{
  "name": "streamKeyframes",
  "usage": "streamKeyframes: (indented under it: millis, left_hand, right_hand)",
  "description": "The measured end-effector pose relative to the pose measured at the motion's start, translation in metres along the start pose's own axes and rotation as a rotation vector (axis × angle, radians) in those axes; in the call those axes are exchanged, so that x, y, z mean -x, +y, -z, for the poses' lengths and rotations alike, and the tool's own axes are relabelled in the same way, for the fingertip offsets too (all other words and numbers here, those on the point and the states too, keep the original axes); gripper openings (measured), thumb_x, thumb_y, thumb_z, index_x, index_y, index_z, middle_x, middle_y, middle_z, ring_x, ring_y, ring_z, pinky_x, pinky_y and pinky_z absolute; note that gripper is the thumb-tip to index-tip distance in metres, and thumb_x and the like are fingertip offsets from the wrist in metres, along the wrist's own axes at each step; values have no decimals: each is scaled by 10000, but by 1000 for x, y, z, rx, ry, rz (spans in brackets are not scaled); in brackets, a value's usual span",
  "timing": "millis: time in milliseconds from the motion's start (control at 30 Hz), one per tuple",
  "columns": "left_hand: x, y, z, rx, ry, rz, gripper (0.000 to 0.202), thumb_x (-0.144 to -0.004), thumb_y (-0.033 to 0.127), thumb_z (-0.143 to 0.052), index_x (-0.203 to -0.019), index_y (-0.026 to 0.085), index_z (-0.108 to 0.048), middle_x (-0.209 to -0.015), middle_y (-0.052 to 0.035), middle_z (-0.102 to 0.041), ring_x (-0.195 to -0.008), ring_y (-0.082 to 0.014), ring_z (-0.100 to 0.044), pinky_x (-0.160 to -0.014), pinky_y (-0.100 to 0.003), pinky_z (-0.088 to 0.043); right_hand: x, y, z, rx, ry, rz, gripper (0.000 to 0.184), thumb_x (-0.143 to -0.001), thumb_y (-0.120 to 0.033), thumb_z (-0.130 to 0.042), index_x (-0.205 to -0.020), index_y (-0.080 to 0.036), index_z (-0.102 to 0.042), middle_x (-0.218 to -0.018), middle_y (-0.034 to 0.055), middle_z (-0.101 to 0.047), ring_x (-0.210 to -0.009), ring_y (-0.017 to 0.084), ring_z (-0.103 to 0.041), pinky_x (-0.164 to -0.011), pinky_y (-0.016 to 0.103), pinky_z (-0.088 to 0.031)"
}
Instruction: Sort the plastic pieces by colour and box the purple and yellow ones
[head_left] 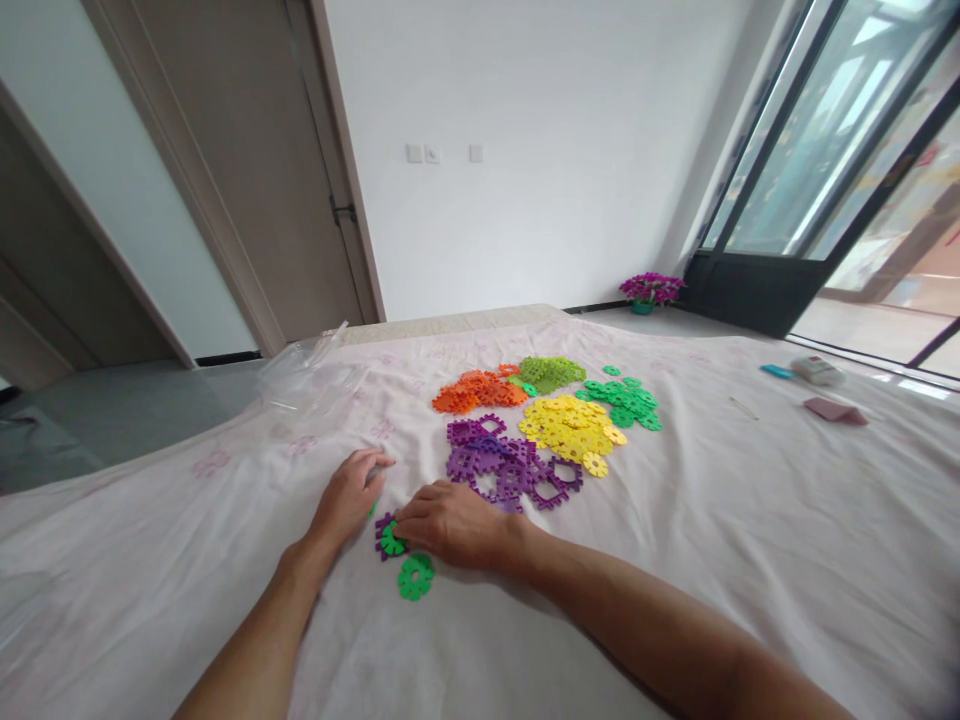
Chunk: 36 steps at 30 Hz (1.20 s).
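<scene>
In the head view, the right hand (454, 522) is lying on the bed sheet (187, 600) in the near middle, its fingers (409, 525) grasping a green disc (391, 540) that is sitting on a purple piece (381, 524). A second green disc (415, 577) is lying just nearer. The left hand (349, 495) is resting to the left with its fingers bent to the cloth, and whether they are gripping anything is not showing. The purple pile (506, 465) is lying just beyond. These notched plastic discs are looking light, stiff and slick, likely best pinched by the rim.
</scene>
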<state>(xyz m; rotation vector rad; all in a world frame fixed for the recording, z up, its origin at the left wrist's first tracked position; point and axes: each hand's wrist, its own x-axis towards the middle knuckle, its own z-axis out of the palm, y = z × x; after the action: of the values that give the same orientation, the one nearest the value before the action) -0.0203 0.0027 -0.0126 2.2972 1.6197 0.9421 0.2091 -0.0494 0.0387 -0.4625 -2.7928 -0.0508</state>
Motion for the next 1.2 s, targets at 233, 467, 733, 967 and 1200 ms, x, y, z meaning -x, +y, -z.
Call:
streamKeyframes:
  millis: [233, 467, 733, 967, 1200]
  left_hand:
    - [0, 1, 1, 13, 7, -11, 302, -820, 212, -468, -1025, 200, -690, -1171, -74, -644, -1170, -231, -573, -1075, -413, -424]
    - [2, 0, 1, 23, -10, -4, 301, -844, 249, -469, -1052, 213, -683, -1217, -69, -629, -1188, -233, -568, -1082, -422, -419]
    - [1, -5, -1, 10, -1, -12, 295, -839, 261, -483, -1049, 227, -688, -1199, -60, -634, -1170, -229, -582, -1071, -413, -433]
    - [1, -5, -2, -2, 1, -16, 292, -841, 247, -474, -1042, 212, -683, -1191, -65, -635, -1171, -228, -577, -1071, -411, -429]
    - [1, -6, -2, 6, -6, -13, 296, -849, 262, -471, -1049, 208, -682, -1198, -67, -629, -1176, -228, -572, -1075, -410, -425]
  right_hand:
    - [2, -2, -2, 58, 57, -98, 186, -970, -207, -506, -1093, -182, -644, -838, 47, -709, -751, 155, -609, -692, 265, -396]
    - [25, 44, 13, -158, 325, -540, 203, -945, -221, -502, -1008, -215, -695, -930, 42, -729, -829, 149, -649, -740, 233, -438]
    - [81, 131, 34, -650, 1083, -1120, 164, -831, -297, -581, -886, -175, -676, -682, 1, -668, -635, 147, -642, -595, 242, -518]
    - [115, 162, 50, -1221, 1706, -1309, 124, -818, -161, -615, -936, -175, -579, -727, -2, -684, -551, 70, -616, -541, 162, -543]
    - [93, 144, 47, -1336, 1506, -1264, 218, -769, -77, -597, -965, -164, -635, -770, 5, -708, -501, 44, -571, -429, 119, -430]
